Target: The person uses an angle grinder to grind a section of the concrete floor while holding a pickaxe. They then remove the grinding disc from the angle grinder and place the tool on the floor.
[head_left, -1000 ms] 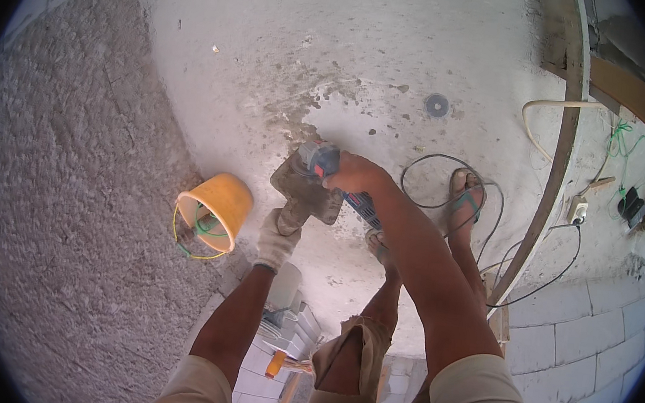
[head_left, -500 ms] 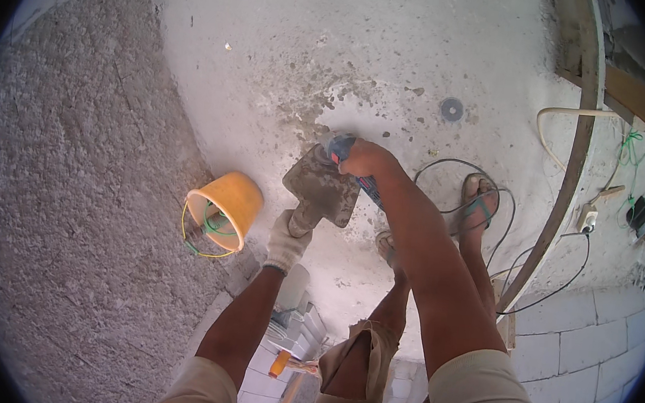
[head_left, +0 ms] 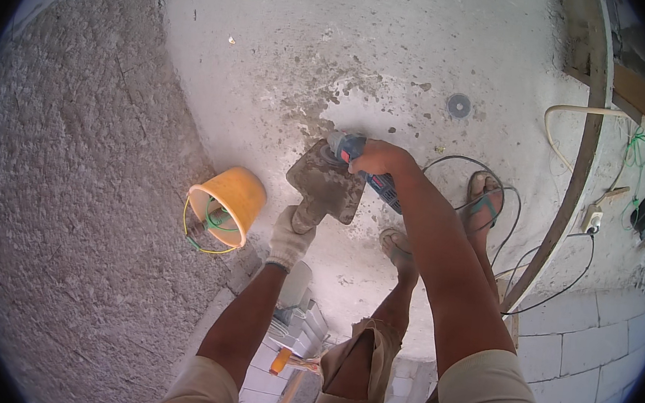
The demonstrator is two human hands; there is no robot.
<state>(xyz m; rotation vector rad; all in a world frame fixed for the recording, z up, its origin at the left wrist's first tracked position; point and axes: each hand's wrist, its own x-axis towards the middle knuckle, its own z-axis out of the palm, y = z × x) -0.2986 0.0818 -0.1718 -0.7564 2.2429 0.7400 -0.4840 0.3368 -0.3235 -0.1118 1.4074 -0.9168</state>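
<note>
Head view: gloved left hand (head_left: pixel 290 238) grips flat, mortar-crusted trowel (head_left: pixel 327 186).

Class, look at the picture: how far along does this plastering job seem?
Done: the rough grey coat covers the wall's left side. In hand: the gloved left hand holds a mortar-caked trowel; the right hand holds a blue power tool against it. Left: the pale bare wall to the right remains uncoated.
</note>
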